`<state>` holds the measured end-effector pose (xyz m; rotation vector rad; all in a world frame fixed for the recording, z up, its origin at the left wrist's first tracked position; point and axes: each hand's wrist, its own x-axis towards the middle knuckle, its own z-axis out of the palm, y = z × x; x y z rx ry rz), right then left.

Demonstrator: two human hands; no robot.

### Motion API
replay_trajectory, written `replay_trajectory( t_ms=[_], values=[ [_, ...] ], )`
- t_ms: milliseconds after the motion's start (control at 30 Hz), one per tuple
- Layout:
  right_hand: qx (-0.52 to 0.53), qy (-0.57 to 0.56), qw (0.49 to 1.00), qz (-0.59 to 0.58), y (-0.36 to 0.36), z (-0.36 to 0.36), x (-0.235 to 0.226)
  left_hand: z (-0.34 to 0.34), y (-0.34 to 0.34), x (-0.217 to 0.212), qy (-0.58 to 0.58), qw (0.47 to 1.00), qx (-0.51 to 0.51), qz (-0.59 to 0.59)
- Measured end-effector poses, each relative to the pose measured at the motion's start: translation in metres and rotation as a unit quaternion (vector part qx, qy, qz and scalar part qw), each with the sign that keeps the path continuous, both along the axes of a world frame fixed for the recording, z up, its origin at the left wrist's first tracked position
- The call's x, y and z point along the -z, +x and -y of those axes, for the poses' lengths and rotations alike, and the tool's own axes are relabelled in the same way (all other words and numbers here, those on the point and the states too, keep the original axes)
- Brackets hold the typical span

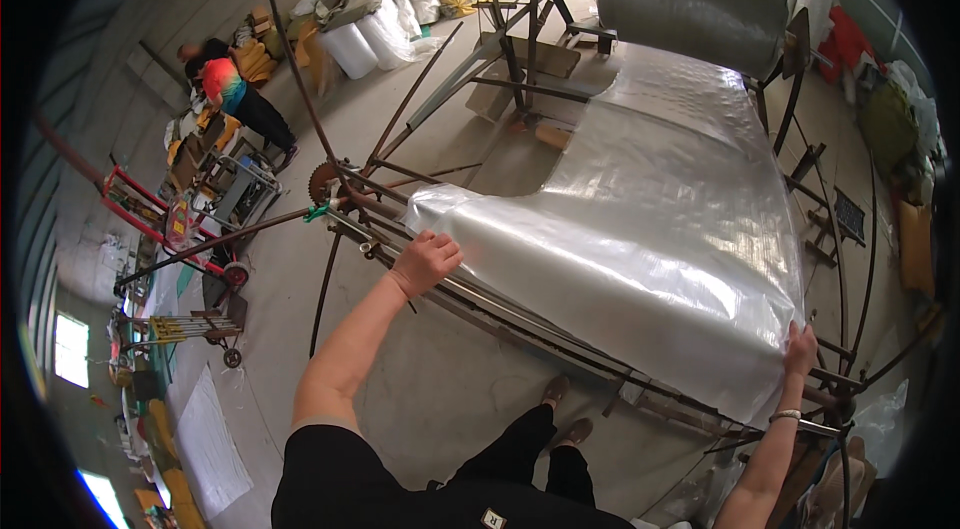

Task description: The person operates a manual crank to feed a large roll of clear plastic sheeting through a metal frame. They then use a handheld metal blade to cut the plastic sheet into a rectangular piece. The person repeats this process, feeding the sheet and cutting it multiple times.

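Note:
A wide sheet of clear bubble wrap [640,229] runs from a large roll [690,9] at the far right toward me, its near part lying over a metal rod [520,314] of a rusty frame. At the sheet's near left corner, my left hand [428,261] is closed with the fingers curled over the film's edge. Farther right, my right hand [800,349] is closed around the opposite side edge, a bracelet on its wrist. Between the two hands the plastic bulges upward in a shiny fold. A toothed disc [323,184] sits on the frame left of my left hand.
Thin metal bars of the frame [300,79] stick up and out to the left. A red hand truck [160,214] and a wheeled cart [200,327] stand there. Another person [225,89] bends over goods farther back. Wrapped bundles [385,24] are piled by the wall.

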<state>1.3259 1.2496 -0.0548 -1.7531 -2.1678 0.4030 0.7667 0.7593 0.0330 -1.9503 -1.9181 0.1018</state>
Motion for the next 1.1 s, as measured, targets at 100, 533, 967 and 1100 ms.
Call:
replay_trajectory(
  t_ms=[100,533,967,1100],
  values=[
    [-0.002,-0.007,1.0,-0.003,0.001,-0.001,0.001,0.0,0.002,0.001,-0.02,0.999,0.01,-0.026],
    [0.004,-0.036,0.997,-0.061,0.012,-0.019,0.017,-0.016,-0.012,-0.033,0.056,0.996,-0.064,0.001],
    [-0.01,0.004,0.999,0.042,-0.003,0.002,-0.002,0.114,-0.047,-0.003,0.047,0.957,-0.286,-0.003],
    [-0.001,0.008,1.0,0.028,-0.006,0.005,-0.006,0.149,-0.073,0.023,-0.008,0.901,-0.427,-0.07]
  ],
)
